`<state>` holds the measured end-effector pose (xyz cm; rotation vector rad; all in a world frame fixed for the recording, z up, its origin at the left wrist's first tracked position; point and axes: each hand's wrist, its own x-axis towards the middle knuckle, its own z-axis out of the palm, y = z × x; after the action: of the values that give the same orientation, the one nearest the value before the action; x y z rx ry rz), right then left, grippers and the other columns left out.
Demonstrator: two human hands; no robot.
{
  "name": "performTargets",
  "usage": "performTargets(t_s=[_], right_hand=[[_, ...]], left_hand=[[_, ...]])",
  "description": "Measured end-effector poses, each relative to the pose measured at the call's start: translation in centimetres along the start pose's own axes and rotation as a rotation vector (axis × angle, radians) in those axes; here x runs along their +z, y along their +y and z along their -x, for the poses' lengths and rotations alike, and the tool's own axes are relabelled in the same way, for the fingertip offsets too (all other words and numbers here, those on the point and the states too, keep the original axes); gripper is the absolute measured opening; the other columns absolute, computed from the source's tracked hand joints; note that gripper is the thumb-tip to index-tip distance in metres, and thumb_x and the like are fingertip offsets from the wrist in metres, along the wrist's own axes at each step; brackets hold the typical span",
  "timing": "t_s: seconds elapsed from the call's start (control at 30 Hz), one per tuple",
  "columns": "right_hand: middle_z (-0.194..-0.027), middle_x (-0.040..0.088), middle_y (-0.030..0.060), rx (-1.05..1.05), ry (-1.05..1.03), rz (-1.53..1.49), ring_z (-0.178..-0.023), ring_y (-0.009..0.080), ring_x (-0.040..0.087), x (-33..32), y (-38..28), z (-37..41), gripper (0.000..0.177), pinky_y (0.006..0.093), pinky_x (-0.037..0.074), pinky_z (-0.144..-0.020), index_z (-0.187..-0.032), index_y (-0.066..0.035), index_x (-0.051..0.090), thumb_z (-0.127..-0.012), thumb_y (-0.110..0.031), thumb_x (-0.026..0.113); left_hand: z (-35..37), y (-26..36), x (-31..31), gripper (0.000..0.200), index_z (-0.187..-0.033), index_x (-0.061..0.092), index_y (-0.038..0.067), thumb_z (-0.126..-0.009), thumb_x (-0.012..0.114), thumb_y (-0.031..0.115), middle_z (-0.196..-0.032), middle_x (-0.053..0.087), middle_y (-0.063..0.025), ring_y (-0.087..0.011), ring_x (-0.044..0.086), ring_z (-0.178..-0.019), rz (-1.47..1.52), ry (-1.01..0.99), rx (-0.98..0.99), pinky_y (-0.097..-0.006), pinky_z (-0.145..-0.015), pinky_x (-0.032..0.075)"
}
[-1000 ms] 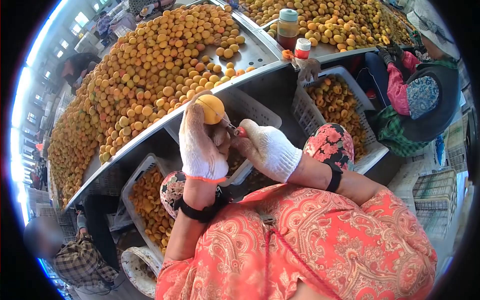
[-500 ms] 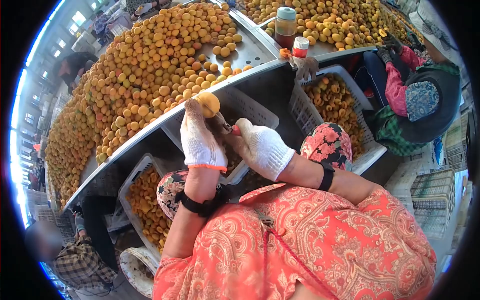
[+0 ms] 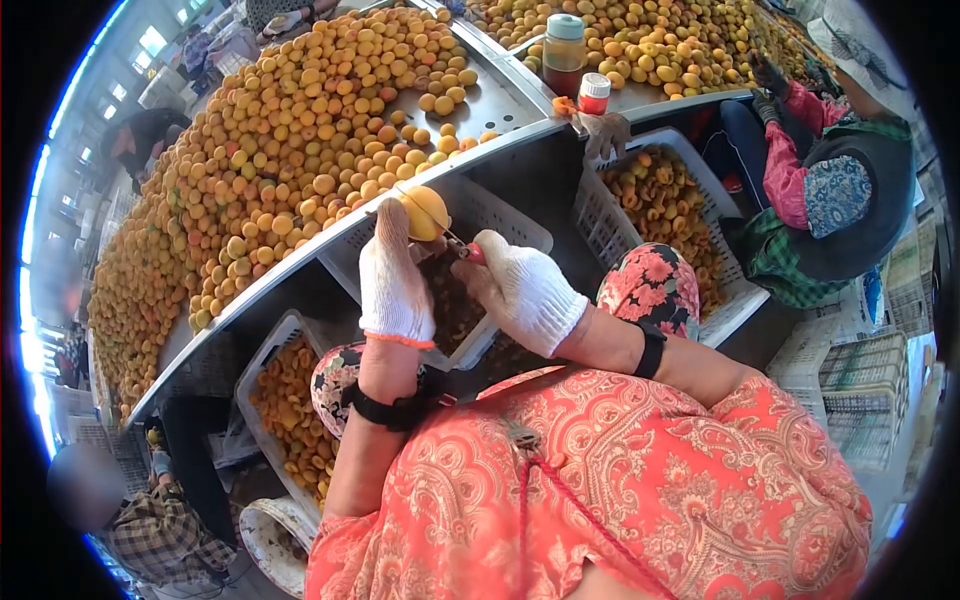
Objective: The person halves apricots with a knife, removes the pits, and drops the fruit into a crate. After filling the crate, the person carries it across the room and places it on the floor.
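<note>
My left hand (image 3: 394,282), in a white knit glove with an orange cuff edge, is closed on a yellow-orange apricot (image 3: 428,212) held up at the table's edge. A small knife with a red handle (image 3: 474,254) is gripped in my gloved right hand (image 3: 527,292). Its thin blade reaches leftward across the apricot's face. Below both hands stands a white crate (image 3: 515,222) with dark contents, partly hidden by the gloves. Heaped apricots (image 3: 290,150) cover the metal table (image 3: 497,88) just beyond.
Crates of cut apricots stand on my left (image 3: 292,410) and right (image 3: 662,205). A drink bottle (image 3: 564,55), a red jar (image 3: 594,95) and a used glove (image 3: 605,133) sit on the table rim. Co-workers sit at right (image 3: 830,190) and lower left (image 3: 165,525). A white bucket (image 3: 272,540) stands nearby.
The knife's blade now lies across the apricot, where before it was lower, between the hands. The apricot has shifted slightly right relative to my left hand, and its fingers are more upright.
</note>
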<state>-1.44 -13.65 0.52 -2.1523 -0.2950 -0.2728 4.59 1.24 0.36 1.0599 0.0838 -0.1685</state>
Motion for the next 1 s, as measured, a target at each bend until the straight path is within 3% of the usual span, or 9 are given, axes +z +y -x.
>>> performTargets(t_s=[0.2, 0.4, 0.53, 0.6, 0.67, 0.73, 0.77, 0.83, 1.0], right_hand=[[-0.068, 0.061, 0.0231, 0.028, -0.009, -0.063, -0.071, 0.0442, 0.063, 1.0, 1.2, -0.1, 0.02, 0.0493, 0.047, -0.057, -0.098, -0.003, 0.048, -0.096, -0.022, 0.056], [-0.069, 0.063, 0.0231, -0.019, 0.008, 0.13, -0.067, 0.0424, 0.064, 2.6, 3.9, -0.6, 0.023, 0.0474, 0.05, -0.054, -0.096, -0.003, 0.052, -0.092, -0.023, 0.061], [-0.069, 0.064, 0.0079, -0.086, 0.042, -0.108, -0.06, 0.0143, 0.061, -0.2, 1.5, -0.1, 0.018, 0.0296, 0.046, -0.052, -0.101, -0.001, 0.062, -0.093, -0.017, 0.065], [-0.076, 0.058, -0.0043, 0.111, 0.083, -0.613, -0.065, 0.0013, 0.048, -1.3, 0.9, -0.8, 0.016, 0.0202, 0.038, -0.052, -0.104, -0.003, 0.063, -0.098, -0.018, 0.061], [-0.082, 0.055, -0.008, 0.125, 0.115, -0.587, -0.065, -0.0008, 0.043, -1.5, -0.8, -2.2, 0.015, 0.0156, 0.032, -0.053, -0.103, -0.006, 0.064, -0.099, -0.02, 0.059], [-0.082, 0.056, -0.0072, 0.102, 0.172, -0.526, -0.065, -0.0007, 0.044, -1.1, -0.9, -2.7, 0.018, 0.016, 0.032, -0.054, -0.105, -0.006, 0.064, -0.098, -0.022, 0.062], [-0.093, 0.059, -0.0027, 0.16, 0.162, -0.541, -0.077, 0.0033, 0.051, -1.2, -0.7, -2.8, 0.022, 0.019, 0.04, -0.065, -0.109, -0.005, 0.063, -0.098, -0.024, 0.061], [-0.103, 0.064, 0.0025, 0.249, 0.137, -0.635, -0.09, 0.009, 0.06, -1.2, -0.6, -3.0, 0.028, 0.0242, 0.05, -0.079, -0.114, -0.004, 0.062, -0.097, -0.026, 0.061], [-0.093, 0.063, -0.0003, 0.168, 0.14, -0.733, -0.079, 0.0047, 0.057, -0.2, -0.9, -3.5, 0.023, 0.019, 0.047, -0.065, -0.111, -0.001, 0.063, -0.097, -0.019, 0.061]], left_hand=[[0.4, -0.7, 0.2, 0.038, -0.114, 0.061, -0.002, -0.097, 0.062, 0.032, -0.104, 0.064, -0.0055, -0.0111, 0.056, -0.094, -0.165, -0.067, 0.241, -0.0259, -0.085, 0.044], [-1.0, -3.2, -0.1, 0.036, -0.112, 0.056, 0.008, -0.098, 0.054, 0.042, -0.089, 0.065, -0.0117, -0.0234, 0.063, -0.076, 0.327, 0.095, -0.19, -0.0351, -0.066, 0.052], [-1.3, -1.9, -1.6, 0.038, -0.109, 0.059, 0.005, -0.098, 0.055, 0.04, -0.087, 0.066, -0.0084, -0.0182, 0.064, -0.075, 0.141, 0.121, 0.056, -0.0306, -0.065, 0.052], [0.2, -1.4, -1.2, 0.034, -0.11, 0.06, 0.002, -0.097, 0.055, 0.033, -0.087, 0.066, -0.0063, -0.0139, 0.062, -0.074, -0.012, 0.028, 0.06, -0.0281, -0.063, 0.05], [2.2, -1.2, 0.6, 0.031, -0.113, 0.06, 0.001, -0.096, 0.056, 0.026, -0.089, 0.065, -0.0066, -0.0126, 0.061, -0.076, -0.205, -0.129, 0.034, -0.0264, -0.066, 0.05], [2.7, -2.6, 1.9, 0.031, -0.116, 0.058, -0.001, -0.094, 0.059, 0.021, -0.092, 0.065, -0.008, -0.0143, 0.062, -0.08, -0.334, -0.194, 0.432, -0.0263, -0.071, 0.05], [2.5, -2.7, 1.4, 0.036, -0.117, 0.054, -0.003, -0.091, 0.062, 0.019, -0.095, 0.067, -0.0208, -0.0334, 0.068, -0.086, -0.516, -0.177, 0.499, -0.0373, -0.078, 0.053], [3.2, -2.1, 1.5, 0.036, -0.119, 0.052, -0.002, -0.091, 0.061, 0.018, -0.095, 0.066, -0.0226, -0.0367, 0.067, -0.088, -0.528, -0.181, 0.582, -0.038, -0.078, 0.053], [3.0, -3.0, 2.2, 0.034, -0.123, 0.049, -0.001, -0.096, 0.054, 0.018, -0.098, 0.066, -0.0211, -0.0373, 0.067, -0.091, -0.332, -0.162, 0.518, -0.0373, -0.079, 0.052]])
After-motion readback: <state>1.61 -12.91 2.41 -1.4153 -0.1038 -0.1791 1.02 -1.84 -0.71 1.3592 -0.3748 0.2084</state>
